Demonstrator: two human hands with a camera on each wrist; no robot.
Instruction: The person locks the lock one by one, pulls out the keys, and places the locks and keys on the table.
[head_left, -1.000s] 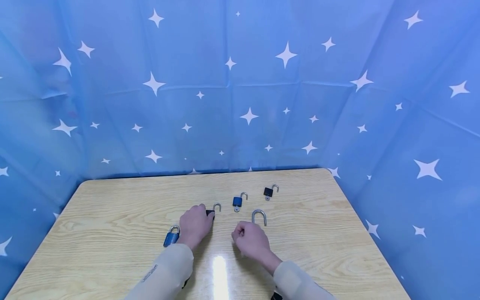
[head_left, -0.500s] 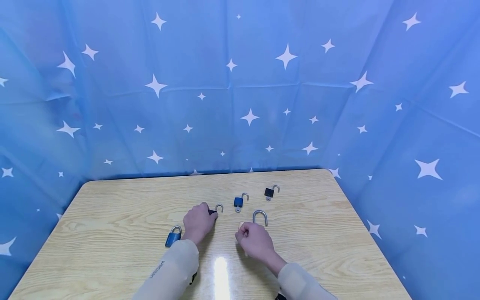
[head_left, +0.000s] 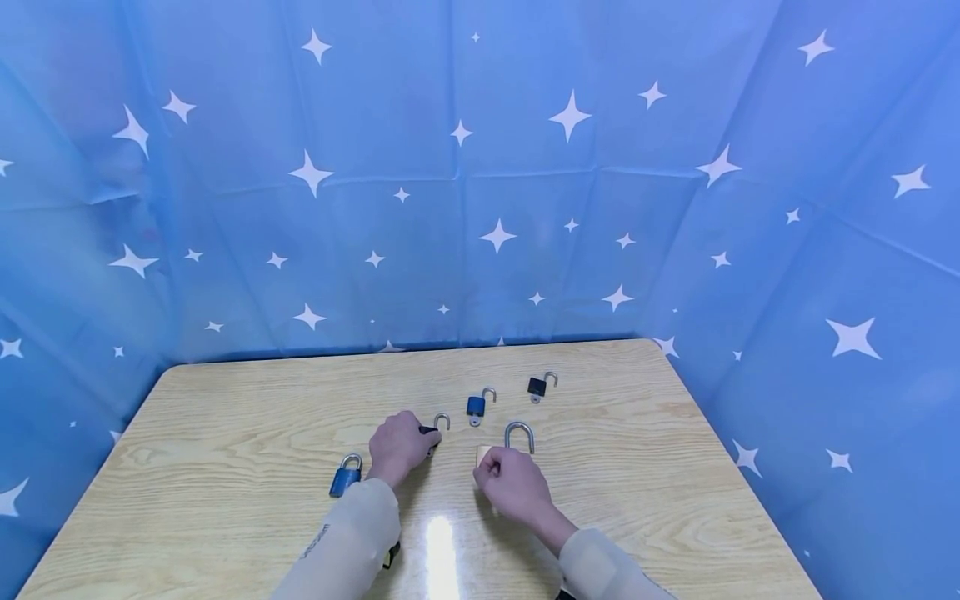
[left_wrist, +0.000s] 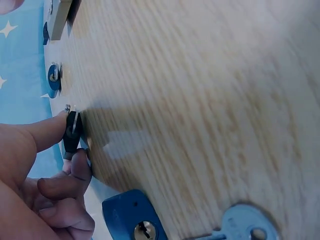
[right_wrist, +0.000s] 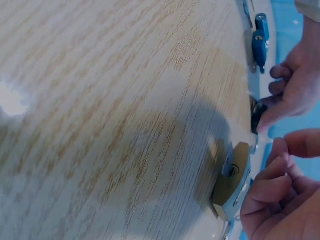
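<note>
My left hand (head_left: 399,448) pinches a small black padlock (left_wrist: 73,131) between thumb and fingertips, with a silver key jutting from it. Its shackle rises open beyond the thumb in the head view. My right hand (head_left: 516,483) lies over a large brass padlock (right_wrist: 233,175), fingers curled and thumb against the index finger, and I see nothing between them. A key sits in this brass padlock, and its thick open shackle (head_left: 519,435) points away from me. Whether the curled fingers touch the brass body is hard to tell.
Left of my left hand lies a blue padlock (head_left: 346,479) with its shackle closed; a loose key (left_wrist: 250,226) is beside it. Farther back are a small blue padlock (head_left: 476,406) and another black padlock (head_left: 537,387), both with open shackles and keys. A starry blue curtain (head_left: 420,217) surrounds the wooden table (head_left: 247,417).
My left hand has shifted slightly right with the black padlock, which has turned a little so that its lower end now shows past the thumb. The right hand has hardly moved.
</note>
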